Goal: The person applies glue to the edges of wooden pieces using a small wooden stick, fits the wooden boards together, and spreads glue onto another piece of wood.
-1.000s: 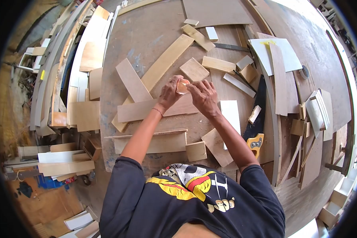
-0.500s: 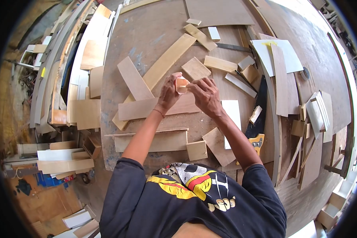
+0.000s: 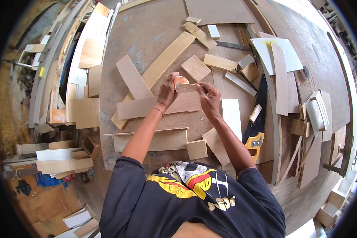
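Note:
Near the middle of the view my left hand (image 3: 168,90) is wrapped round a small cup (image 3: 180,81) with an orange inside, its mouth tilted toward the right. My right hand (image 3: 208,98) pinches the end of a thin, flat wooden stick (image 3: 187,85). The stick's other end reaches the cup's mouth. Both hands are above a long plywood strip (image 3: 158,107) on the worktable (image 3: 146,35). Just beyond them lies a square wood block (image 3: 195,68).
At the right lies a handsaw with a yellow handle (image 3: 254,146). A white panel (image 3: 231,117) is beside my right forearm. Wood offcuts surround the hands, and a white board (image 3: 295,57) lies farther right. Stacked boards (image 3: 83,113) stand at the left.
My right hand has moved right and slightly down, away from the cup, and more of the stick shows. My left hand has stayed nearly in place with the cup.

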### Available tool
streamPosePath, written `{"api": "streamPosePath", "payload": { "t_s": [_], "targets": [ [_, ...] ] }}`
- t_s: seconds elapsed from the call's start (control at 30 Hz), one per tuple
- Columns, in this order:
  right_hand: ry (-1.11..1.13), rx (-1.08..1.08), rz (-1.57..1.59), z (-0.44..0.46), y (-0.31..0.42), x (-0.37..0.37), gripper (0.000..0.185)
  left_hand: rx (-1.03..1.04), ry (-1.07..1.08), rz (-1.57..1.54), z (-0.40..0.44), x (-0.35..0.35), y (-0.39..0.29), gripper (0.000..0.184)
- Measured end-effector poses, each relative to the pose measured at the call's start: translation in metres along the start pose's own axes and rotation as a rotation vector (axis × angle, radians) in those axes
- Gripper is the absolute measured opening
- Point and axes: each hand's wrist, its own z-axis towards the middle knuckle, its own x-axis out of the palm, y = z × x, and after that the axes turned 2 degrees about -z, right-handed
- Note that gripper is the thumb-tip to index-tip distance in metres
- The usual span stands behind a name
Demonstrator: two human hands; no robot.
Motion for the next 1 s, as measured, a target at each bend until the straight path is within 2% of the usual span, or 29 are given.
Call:
{"api": "streamPosePath", "payload": {
  "t_s": [0.03,0.17,0.23,0.33,0.47,0.53,0.57,0.63,0.77,0.83,0.87,0.9,0.97,1.0],
  "targets": [
    [0.018,0.108,0.044,-0.001,0.000,-0.002,0.012,-0.025,0.004,-0.020,-0.001,0.000,-0.001,0.051],
    [-0.039,0.231,0.200,0.002,-0.020,-0.007,0.015,-0.062,0.026,-0.027,0.001,0.001,-0.001,0.051],
    [-0.047,0.386,0.452,0.002,-0.026,-0.011,0.017,-0.089,0.074,0.010,0.005,0.002,0.002,0.055],
    [-0.084,0.487,0.617,-0.001,-0.024,-0.019,0.012,-0.098,0.077,-0.071,0.007,0.003,0.003,0.046],
    [-0.090,0.627,0.803,0.000,-0.026,-0.028,0.008,-0.072,0.088,-0.026,0.000,0.006,0.010,0.043],
    [-0.044,0.639,0.863,-0.001,-0.026,-0.029,0.008,0.062,-0.016,0.212,-0.012,0.021,0.030,0.060],
    [0.004,0.653,0.921,-0.002,-0.024,-0.029,0.009,0.062,-0.017,0.212,-0.008,0.019,0.028,0.060],
    [0.022,0.669,0.921,-0.009,-0.019,-0.029,0.011,-0.284,0.185,0.028,0.002,0.015,0.026,0.065],
    [0.136,0.651,0.933,-0.036,-0.007,-0.038,0.016,-0.420,0.242,0.106,-0.003,0.016,0.030,0.074],
    [0.182,0.643,0.985,-0.059,-0.008,-0.044,0.013,-0.439,0.151,0.270,-0.009,0.015,0.032,0.084],
    [0.225,0.631,1.038,-0.073,-0.007,-0.048,0.011,-0.536,0.259,0.298,-0.003,0.000,0.019,0.090],
    [0.223,0.631,1.034,-0.088,-0.002,-0.050,0.011,-0.537,0.259,0.294,-0.003,-0.014,0.007,0.090],
    [0.307,0.692,1.163,-0.122,0.011,-0.053,0.006,-0.468,0.067,0.212,-0.013,-0.040,-0.013,0.082],
    [0.375,0.704,1.199,-0.138,0.011,-0.052,0.007,-0.331,-0.104,0.103,-0.021,-0.056,-0.026,0.061]
  ]
}}
